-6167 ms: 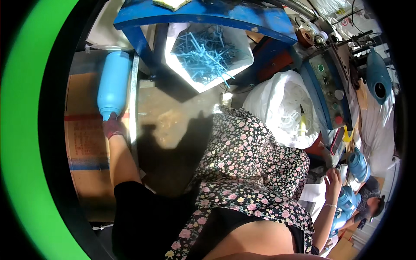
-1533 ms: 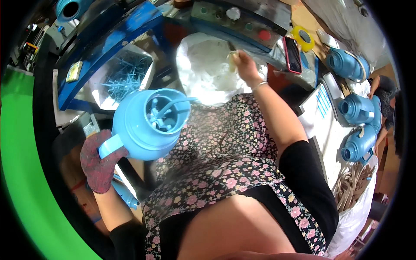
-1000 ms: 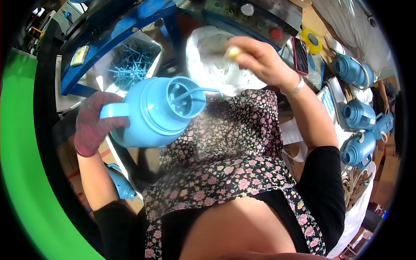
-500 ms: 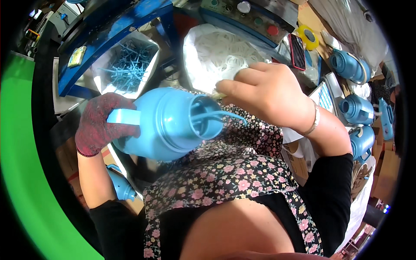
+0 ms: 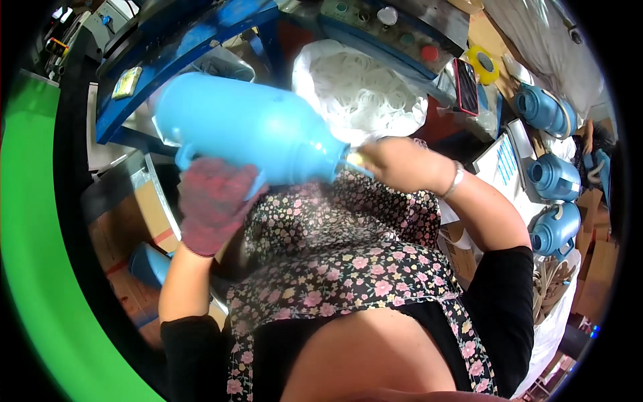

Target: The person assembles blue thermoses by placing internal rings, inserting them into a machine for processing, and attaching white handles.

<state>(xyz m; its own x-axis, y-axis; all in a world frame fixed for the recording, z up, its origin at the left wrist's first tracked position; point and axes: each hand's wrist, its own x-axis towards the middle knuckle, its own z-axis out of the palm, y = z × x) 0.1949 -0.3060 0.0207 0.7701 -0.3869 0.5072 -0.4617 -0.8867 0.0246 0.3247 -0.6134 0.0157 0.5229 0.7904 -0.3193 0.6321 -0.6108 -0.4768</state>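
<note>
A blue plastic thermos casing [image 5: 254, 127] lies tilted sideways before my apron, its open mouth toward the right. My left hand [image 5: 218, 204], in a dark red knit glove, is closed around its handle on the near side. At the mouth, a thin blue plastic strip [image 5: 360, 169] sticks out. My bare right hand [image 5: 408, 165] has its fingers pinched together right beside the mouth. Something small and yellowish [image 5: 356, 159] shows at those fingertips, too blurred to name. Whether the right fingers also touch the strip I cannot make out.
Behind stands a white bag [image 5: 305, 70] of translucent rings, below a button panel [image 5: 395, 37]. A blue metal frame [image 5: 221, 37] spans the back left. At right are a phone [image 5: 465, 87], a yellow tape roll [image 5: 482, 65] and several blue thermos casings [image 5: 552, 177]. Another person's hand [image 5: 588, 139] shows beyond.
The casing has swung up and turned so its side shows, now covering the container of blue strips. My left hand has moved right; my right hand has come down to the mouth.
</note>
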